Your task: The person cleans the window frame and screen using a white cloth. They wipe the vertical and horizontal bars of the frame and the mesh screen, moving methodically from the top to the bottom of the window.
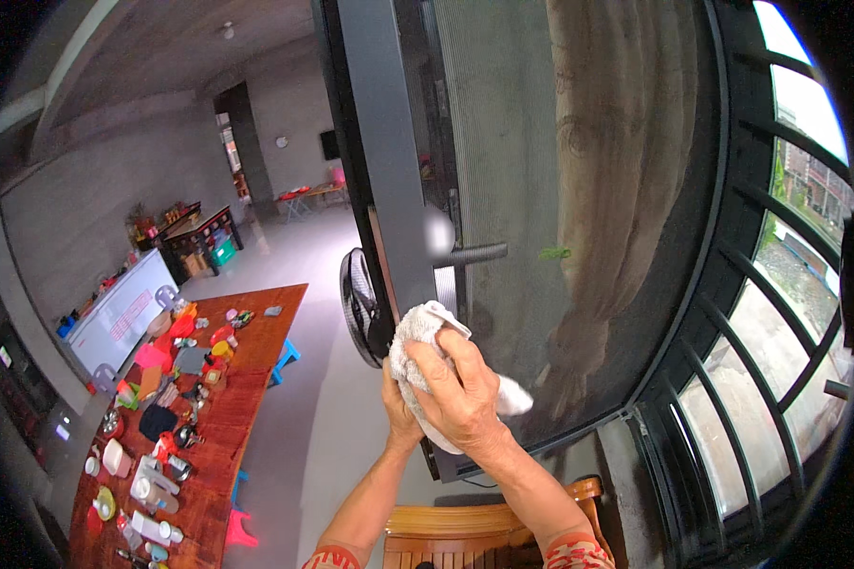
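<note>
A white terry cloth (414, 343) is bunched against the lower part of a dark grey window frame (389, 142). My right hand (462, 396) grips the cloth from the front, its fingers bent over the folds. On the cloth's left side my left hand (403, 417) closes round it at the frame's edge; most of its fingers are hidden behind the cloth. One end of the cloth sticks out to the right of my right hand. Above both hands, a dark lever handle (479, 253) juts from the frame. Mesh screen (503, 142) and a brownish curtain (617, 152) fill the panel to the right.
Below my arms stands a wooden chair (465, 522). A reddish-brown table (247, 379) at left carries many bottles, cups and bags. Dark window bars (745, 370) line the right side. Behind the frame's left edge is a round black mesh object (356, 303).
</note>
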`<move>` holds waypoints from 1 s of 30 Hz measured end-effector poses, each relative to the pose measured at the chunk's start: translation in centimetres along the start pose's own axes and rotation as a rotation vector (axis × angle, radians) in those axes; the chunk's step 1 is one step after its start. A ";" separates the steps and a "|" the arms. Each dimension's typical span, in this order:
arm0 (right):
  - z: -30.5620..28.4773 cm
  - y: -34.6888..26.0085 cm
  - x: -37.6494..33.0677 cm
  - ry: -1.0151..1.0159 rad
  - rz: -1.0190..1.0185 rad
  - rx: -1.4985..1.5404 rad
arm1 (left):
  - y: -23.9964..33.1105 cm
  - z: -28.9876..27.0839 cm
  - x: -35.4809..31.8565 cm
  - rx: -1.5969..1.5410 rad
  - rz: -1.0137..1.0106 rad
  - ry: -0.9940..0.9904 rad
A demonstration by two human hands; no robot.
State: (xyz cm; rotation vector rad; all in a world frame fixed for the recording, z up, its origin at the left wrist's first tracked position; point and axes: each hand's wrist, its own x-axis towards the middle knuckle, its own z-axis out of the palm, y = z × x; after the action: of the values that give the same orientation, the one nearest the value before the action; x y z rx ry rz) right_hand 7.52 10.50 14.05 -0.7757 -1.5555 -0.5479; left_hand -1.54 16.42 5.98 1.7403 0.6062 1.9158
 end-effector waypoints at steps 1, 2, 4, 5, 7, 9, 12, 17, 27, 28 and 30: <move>0.0 0.0 0.5 -0.006 -0.015 -0.043 | 0.4 0.2 0.1 -0.026 -0.024 0.007; -0.1 -0.1 1.1 -0.012 -0.030 -0.087 | 1.1 0.6 0.2 -0.055 -0.041 0.045; 0.0 -0.5 3.1 0.008 -0.030 -0.090 | 1.1 0.1 0.3 -0.096 -0.096 0.006; 0.0 -0.7 4.3 0.020 -0.031 -0.090 | 1.2 -0.2 0.3 -0.116 -0.121 -0.013; -0.1 -0.8 6.4 0.049 -0.048 -0.116 | 0.7 -0.2 0.1 -0.118 -0.148 -0.018; -0.8 -1.1 8.9 0.048 -0.075 -0.143 | -0.6 -0.4 -0.6 -0.103 -0.226 -0.094; -0.8 -1.4 11.6 0.078 -0.094 -0.193 | -0.2 -0.2 0.0 -0.096 -0.062 -0.033; -0.9 -1.7 13.0 0.080 -0.087 -0.209 | -0.3 -0.2 -0.1 -0.129 -0.089 -0.039; -1.9 -3.5 16.9 -0.160 -0.269 -0.579 | -1.1 -0.9 -0.3 -0.079 -0.096 -0.073; -1.7 -3.9 18.2 -0.143 -0.294 -0.619 | -1.1 -1.0 -0.1 -0.088 -0.083 -0.064; -2.2 -4.3 20.5 -0.099 -0.337 -0.654 | -0.7 0.1 -0.4 -0.147 -0.065 -0.060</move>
State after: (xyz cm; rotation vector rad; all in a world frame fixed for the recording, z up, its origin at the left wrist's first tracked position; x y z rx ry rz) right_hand 5.29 9.36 35.00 -1.0404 -1.6198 -1.3251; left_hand -1.40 16.73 5.29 1.6594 0.4822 1.8089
